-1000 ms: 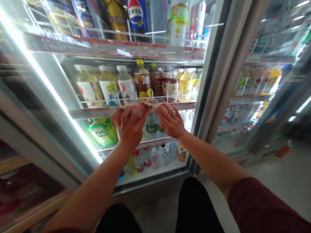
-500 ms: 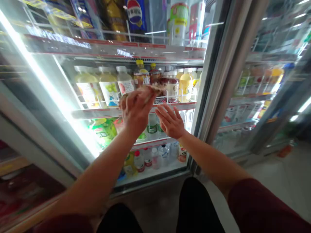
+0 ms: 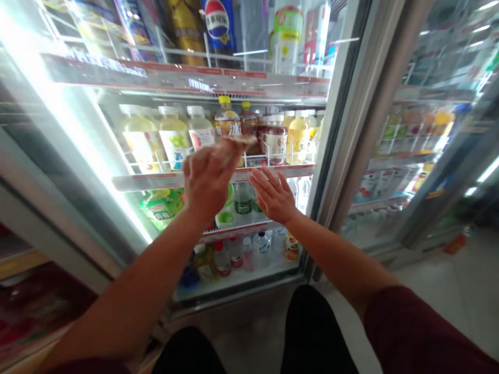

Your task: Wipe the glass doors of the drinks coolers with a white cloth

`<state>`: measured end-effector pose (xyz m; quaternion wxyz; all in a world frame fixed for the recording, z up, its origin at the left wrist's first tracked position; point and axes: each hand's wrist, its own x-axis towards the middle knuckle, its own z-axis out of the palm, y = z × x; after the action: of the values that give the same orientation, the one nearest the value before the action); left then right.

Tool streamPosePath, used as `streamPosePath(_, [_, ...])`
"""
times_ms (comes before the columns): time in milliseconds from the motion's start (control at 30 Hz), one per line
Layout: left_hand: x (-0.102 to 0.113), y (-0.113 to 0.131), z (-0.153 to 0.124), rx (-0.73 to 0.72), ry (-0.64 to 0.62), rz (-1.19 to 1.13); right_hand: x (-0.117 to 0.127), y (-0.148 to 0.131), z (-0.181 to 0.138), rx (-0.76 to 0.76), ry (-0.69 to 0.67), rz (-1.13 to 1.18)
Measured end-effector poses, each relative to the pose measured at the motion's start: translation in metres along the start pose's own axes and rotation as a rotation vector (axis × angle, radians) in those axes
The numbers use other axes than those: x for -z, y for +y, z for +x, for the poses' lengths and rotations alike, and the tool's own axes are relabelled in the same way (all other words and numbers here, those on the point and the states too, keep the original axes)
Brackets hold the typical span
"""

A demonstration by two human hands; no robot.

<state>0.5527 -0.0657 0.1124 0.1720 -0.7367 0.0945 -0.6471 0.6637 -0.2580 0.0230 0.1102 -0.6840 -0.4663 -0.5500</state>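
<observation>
My left hand [image 3: 208, 182] is raised in front of a lit drinks fridge, its fingers closed on a cloth [image 3: 246, 139]. Only a pale, brownish edge of this cloth shows past the fingers, blurred by motion. To the right, my right hand [image 3: 274, 196] is held up with its fingers stretched out and nothing in it. It appears to be at the glass door [image 3: 268, 88], though whether the palm touches the pane I cannot tell. Behind the hands stand a yellow-capped bottle [image 3: 227, 117], a dark jar-like bottle [image 3: 276, 140] and a green-labelled bottle [image 3: 244, 202].
Several shelves of bottles fill the fridge, with a blue Pepsi bottle [image 3: 218, 26] near the top. A metal door frame [image 3: 351, 130] runs down the right side, beside another glass-fronted fridge [image 3: 413, 140]. The pale floor [image 3: 440, 291] shows at lower right.
My left hand has moved a little left and down with the cloth, uncovering more of the bottles behind it. My right hand has stayed in place.
</observation>
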Motion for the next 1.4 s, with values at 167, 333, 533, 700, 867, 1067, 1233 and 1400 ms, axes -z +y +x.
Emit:
streamPosePath(167, [0.013,-0.027,0.017,0.052,-0.051,-0.009,0.002,-0.001,0.001,0.023,0.066,-0.03])
streamPosePath(333, [0.023,-0.055,0.025,0.27,0.11,0.032,0.003,-0.003,0.004,0.033,0.125,-0.041])
streamPosePath(533, [0.014,0.005,-0.052,-0.14,-0.103,-0.063,-0.001,-0.006,0.004,0.064,0.188,-0.068])
streamPosePath(700, [0.031,-0.058,-0.008,0.061,-0.066,0.003,0.009,0.002,0.011,0.093,0.193,-0.067])
streamPosePath(867, [0.043,-0.071,0.004,0.244,0.08,0.052,0.038,0.025,0.045,-0.12,0.089,-0.099])
streamPosePath(1067, [0.044,-0.026,-0.05,-0.218,-0.271,-0.016,0.057,0.032,0.071,-0.378,-0.114,-0.02])
streamPosePath(1233, [0.06,-0.066,-0.007,0.146,-0.191,0.091,0.078,0.031,0.073,-0.358,-0.238,0.046])
streamPosePath(1400, [0.054,-0.039,-0.005,0.151,-0.202,0.076,0.1,0.037,0.075,-0.332,-0.353,0.089])
